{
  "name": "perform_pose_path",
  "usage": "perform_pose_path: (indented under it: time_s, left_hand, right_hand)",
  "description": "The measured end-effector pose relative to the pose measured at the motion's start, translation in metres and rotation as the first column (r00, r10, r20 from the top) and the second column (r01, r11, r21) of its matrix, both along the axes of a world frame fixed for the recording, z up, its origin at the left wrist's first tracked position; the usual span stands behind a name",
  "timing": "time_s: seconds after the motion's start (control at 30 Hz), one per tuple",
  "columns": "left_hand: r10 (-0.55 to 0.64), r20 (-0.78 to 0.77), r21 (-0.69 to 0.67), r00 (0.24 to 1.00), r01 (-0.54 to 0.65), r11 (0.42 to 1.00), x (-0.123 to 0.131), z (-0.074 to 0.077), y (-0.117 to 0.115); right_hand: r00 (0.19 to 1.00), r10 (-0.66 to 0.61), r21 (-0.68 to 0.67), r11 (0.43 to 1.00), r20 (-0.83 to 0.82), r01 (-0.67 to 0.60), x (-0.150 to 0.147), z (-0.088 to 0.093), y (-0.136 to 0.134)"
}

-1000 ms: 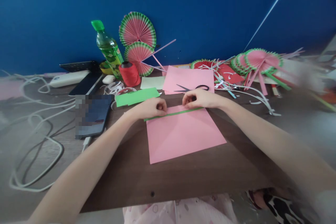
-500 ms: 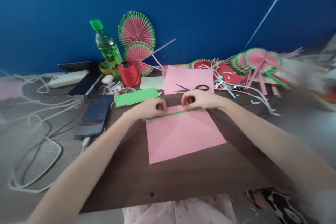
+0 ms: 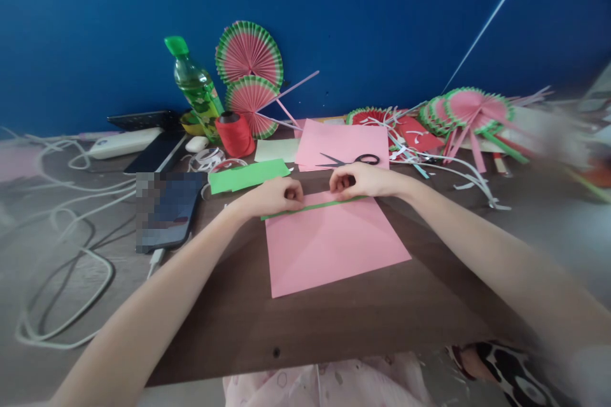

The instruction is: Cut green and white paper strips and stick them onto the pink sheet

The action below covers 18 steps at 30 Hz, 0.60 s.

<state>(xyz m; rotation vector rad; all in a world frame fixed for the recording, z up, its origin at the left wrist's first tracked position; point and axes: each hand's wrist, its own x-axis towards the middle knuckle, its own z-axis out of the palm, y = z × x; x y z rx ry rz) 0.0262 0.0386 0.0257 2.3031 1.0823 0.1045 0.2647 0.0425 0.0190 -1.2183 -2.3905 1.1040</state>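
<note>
A sheet of pink paper (image 3: 334, 245) lies flat on the dark tabletop, slightly askew. Along its far edge runs a narrow green paper strip (image 3: 319, 205), its left end reaching just past the sheet's corner. My left hand (image 3: 279, 196) is closed, with curled fingertips pinching at the left part of the strip. Over the right part, my right hand (image 3: 356, 180) is closed the same way at the strip and the pink edge. Just beyond it, black scissors (image 3: 367, 159) rest on another pink sheet (image 3: 346, 133). Green paper (image 3: 248, 175) lies beyond my left hand.
A green bottle (image 3: 193, 86), a red thread spool (image 3: 235, 135) and pleated paper fans (image 3: 249, 54) stand by the blue wall. More fans (image 3: 477, 111) and white paper scraps (image 3: 477, 181) lie at right. A phone (image 3: 172, 213) and white cables (image 3: 112, 267) are at left.
</note>
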Motion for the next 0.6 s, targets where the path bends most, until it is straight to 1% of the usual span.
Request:
perform_pose_path:
  time_s: [0.3, 0.37, 0.47, 0.6]
  left_hand:
    - [0.006, 0.000, -0.009, 1.000, -0.006, 1.000, 0.001, 0.000, -0.001]
    - [0.029, 0.001, -0.037, 1.000, -0.029, 0.999, 0.000, 0.004, -0.002]
    - [0.057, -0.016, -0.087, 0.998, -0.058, 0.995, -0.007, 0.014, -0.001]
    - [0.002, -0.094, -0.092, 0.996, -0.011, 0.996, -0.021, 0.026, 0.005]
  right_hand:
    - [1.000, 0.010, -0.005, 1.000, -0.012, -0.010, 0.001, -0.002, 0.001]
    - [1.000, 0.012, -0.005, 1.000, -0.012, -0.012, 0.001, -0.001, 0.001]
    - [1.000, 0.011, -0.017, 1.000, -0.007, -0.011, 0.002, -0.001, 0.001]
    - [1.000, 0.009, -0.018, 1.000, -0.001, -0.009, 0.002, -0.001, 0.002]
